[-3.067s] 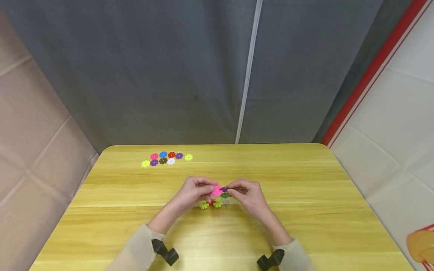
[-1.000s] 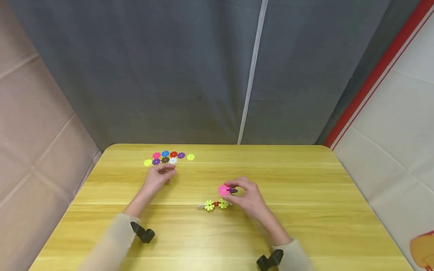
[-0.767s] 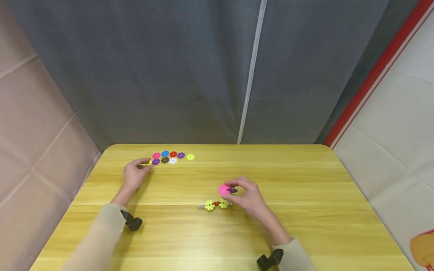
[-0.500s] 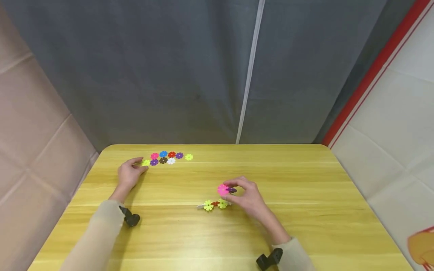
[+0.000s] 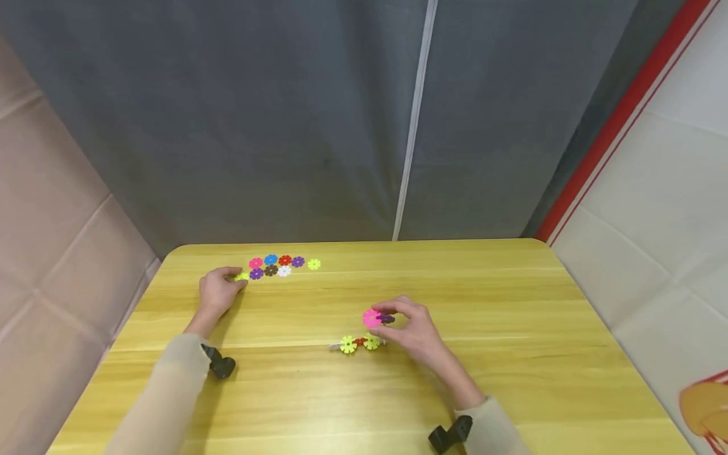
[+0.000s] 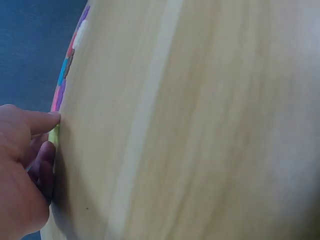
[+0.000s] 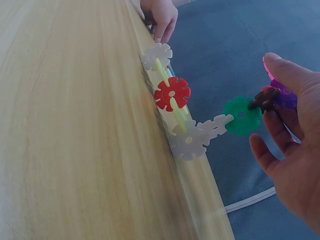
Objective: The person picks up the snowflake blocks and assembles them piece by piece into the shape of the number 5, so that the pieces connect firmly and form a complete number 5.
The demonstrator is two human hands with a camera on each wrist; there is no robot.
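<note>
Since three seconds ago, when both hands worked together at the middle of the yellow wooden counter point(image 5: 512, 354), my left hand point(image 5: 218, 289) has gone out to the far left; in the last half second it has barely shifted. It now rests at the left end of the loose row of flat plastic snowflake discs point(image 5: 279, 266), thumb and forefinger closing on the yellow-green snowflake disc point(image 5: 243, 276) at that end. The left wrist view shows my fingertips point(image 6: 52, 120) touching that disc's thin edge, but not whether it is lifted off the counter. To its right, the remaining discs of the row lie flat near the far edge: pink, blue, red, purple, brown, white, and a second yellow-green one set slightly apart.

Further right, near the counter's middle, the joined chain of snowflake discs point(image 5: 357, 343) stands with its low end on the wood, about where it stood a second ago. The right wrist view shows its white, red, white and green discs point(image 7: 172, 93) slotted edge to edge, rising towards my right hand point(image 5: 411, 328). That hand has kept its place, its curled fingers pinching the chain's upper end at the bright pink disc point(image 5: 372, 318) and the purple disc point(image 7: 285, 95) beside it.
</note>
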